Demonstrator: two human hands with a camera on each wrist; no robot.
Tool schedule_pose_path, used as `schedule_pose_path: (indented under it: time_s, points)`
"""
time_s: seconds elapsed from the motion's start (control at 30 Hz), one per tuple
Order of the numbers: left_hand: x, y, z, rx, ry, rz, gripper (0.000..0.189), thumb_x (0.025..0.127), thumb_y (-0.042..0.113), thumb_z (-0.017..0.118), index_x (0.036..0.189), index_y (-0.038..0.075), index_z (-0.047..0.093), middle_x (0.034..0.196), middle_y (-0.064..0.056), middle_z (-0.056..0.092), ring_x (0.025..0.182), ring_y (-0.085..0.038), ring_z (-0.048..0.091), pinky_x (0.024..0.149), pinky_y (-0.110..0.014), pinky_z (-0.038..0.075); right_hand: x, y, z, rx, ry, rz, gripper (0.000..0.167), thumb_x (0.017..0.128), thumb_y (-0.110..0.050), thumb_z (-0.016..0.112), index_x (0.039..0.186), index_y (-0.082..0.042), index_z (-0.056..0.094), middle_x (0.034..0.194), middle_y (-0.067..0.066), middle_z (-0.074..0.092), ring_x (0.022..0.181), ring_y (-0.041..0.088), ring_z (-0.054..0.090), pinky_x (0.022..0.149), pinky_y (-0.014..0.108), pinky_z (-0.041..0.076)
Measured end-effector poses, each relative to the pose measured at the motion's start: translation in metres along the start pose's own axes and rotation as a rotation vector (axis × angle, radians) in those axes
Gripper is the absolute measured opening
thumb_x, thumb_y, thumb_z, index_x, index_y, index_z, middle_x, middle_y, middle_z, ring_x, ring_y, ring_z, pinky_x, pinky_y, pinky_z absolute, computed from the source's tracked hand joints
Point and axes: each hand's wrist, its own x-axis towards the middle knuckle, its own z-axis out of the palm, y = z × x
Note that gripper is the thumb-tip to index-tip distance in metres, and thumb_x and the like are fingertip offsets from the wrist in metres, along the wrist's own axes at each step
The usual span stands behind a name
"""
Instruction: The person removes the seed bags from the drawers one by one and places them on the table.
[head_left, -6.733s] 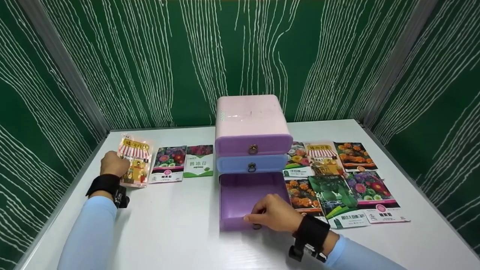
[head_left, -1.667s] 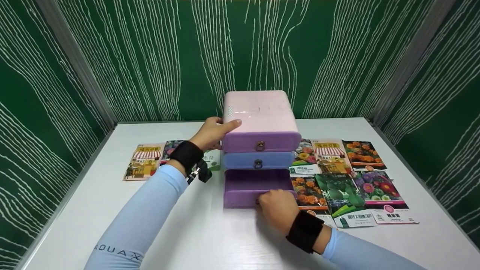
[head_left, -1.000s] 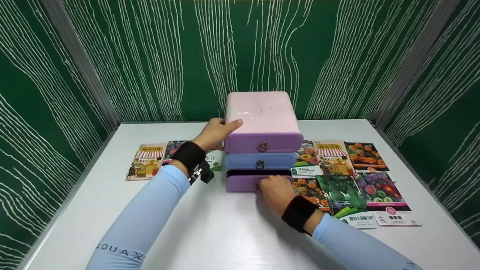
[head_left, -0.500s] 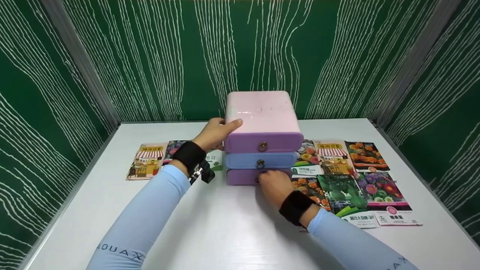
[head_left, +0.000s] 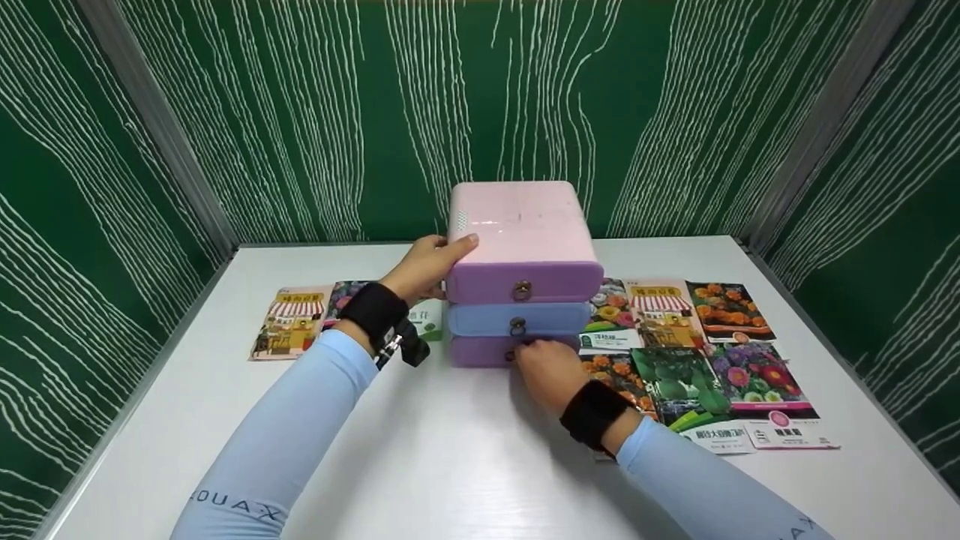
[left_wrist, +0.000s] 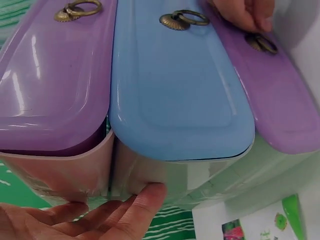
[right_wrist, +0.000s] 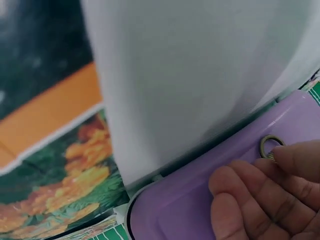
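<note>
A small three-tier drawer cabinet (head_left: 517,217) stands mid-table, with purple top (head_left: 480,283), blue middle (head_left: 480,320) and purple bottom drawer (head_left: 472,352) fronts. My left hand (head_left: 424,266) steadies its upper left side, thumb on the pink top; in the left wrist view its fingers (left_wrist: 145,210) lie fairly straight against the side wall. My right hand (head_left: 551,373) is at the bottom drawer's front, thumb and finger pinching its brass ring pull (right_wrist: 270,145). The bottom drawer is pushed in. A narrow gap shows behind the top drawer's front (left_wrist: 60,100).
Left of the cabinet lie a shop-picture packet (head_left: 291,322), a flower packet (head_left: 346,292) and a green-white packet (head_left: 429,319), partly behind my left arm. Several packets lie right, including marigolds (head_left: 729,311), a green gourd one (head_left: 682,390) and mixed flowers (head_left: 769,386). Green patterned walls (head_left: 300,112) surround the table.
The left hand has left the shop-picture packet, now lying flat, and moved right onto the cabinet. The right hand has pushed the bottom drawer from wide open to closed.
</note>
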Motion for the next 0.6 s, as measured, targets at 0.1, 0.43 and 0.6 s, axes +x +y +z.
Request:
schedule_pose_path:
  time_s: [0.1,0.43,0.6]
  points:
    - [-0.003,-0.001,0.001,-0.002,0.007,0.006,0.081,0.112,0.050,0.054,0.167,-0.004,0.030,0.164,-0.026,0.045,0.146,-0.040,0.055,0.114,-0.060,0.053,-0.001,-0.001,-0.008,0.053,0.023,-0.012,0.016,0.098,-0.002,0.076,0.083,0.000,0.071,0.073,0.015,0.071,0.066,0.035,0.071,0.060,0.052,0.059]
    - [-0.024,-0.023,0.007,-0.078,0.121,0.165,0.053,0.118,0.033,0.041,0.158,0.000,0.048,0.158,-0.024,0.055,0.143,-0.039,0.058,0.114,-0.059,0.053,-0.008,0.003,-0.047,0.227,0.179,0.006,0.012,0.104,-0.013,0.072,0.097,-0.004,0.076,0.085,0.008,0.076,0.075,0.025,0.073,0.069,0.043,0.061]
    - [-0.033,-0.047,0.003,0.034,0.193,0.273,0.055,0.117,0.029,0.044,0.161,-0.005,0.042,0.159,-0.027,0.054,0.146,-0.039,0.055,0.119,-0.057,0.048,-0.019,0.015,-0.062,0.250,0.249,0.046,0.020,0.104,-0.015,0.073,0.115,0.001,0.078,0.103,0.016,0.080,0.091,0.031,0.077,0.080,0.048,0.064]
